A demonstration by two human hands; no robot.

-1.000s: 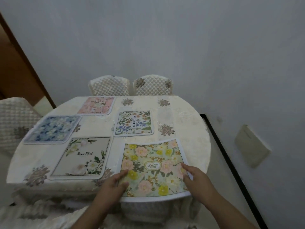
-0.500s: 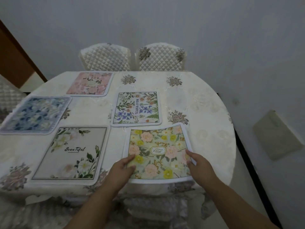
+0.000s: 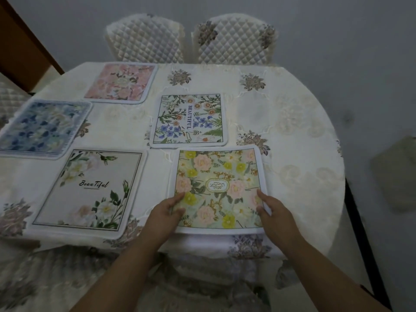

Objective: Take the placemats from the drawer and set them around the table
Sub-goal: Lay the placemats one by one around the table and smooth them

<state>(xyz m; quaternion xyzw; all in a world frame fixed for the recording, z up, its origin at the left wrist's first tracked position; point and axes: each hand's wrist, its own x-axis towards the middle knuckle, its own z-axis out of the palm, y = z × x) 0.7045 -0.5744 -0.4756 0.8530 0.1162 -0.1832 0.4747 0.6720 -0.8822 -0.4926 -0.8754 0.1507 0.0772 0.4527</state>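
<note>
On the round desk [image 3: 292,113], five floral placemats lie flat, both hands at the nearest one.

From the left: a blue placemat [image 3: 42,128] near the desk's left edge, a pink placemat [image 3: 122,82] at the far side, a cream "Beautiful" placemat [image 3: 90,190] at the near edge, and a white "BEAUTIFUL" placemat [image 3: 190,120] toward the middle. Just right of the cream one, the yellow-and-pink "GARDEN" placemat [image 3: 217,176] is pinched at its near corners: left hand [image 3: 165,218] with thumb on top, fingers [image 3: 177,213] curled at the edge; right hand [image 3: 278,216] gripping likewise.
</note>
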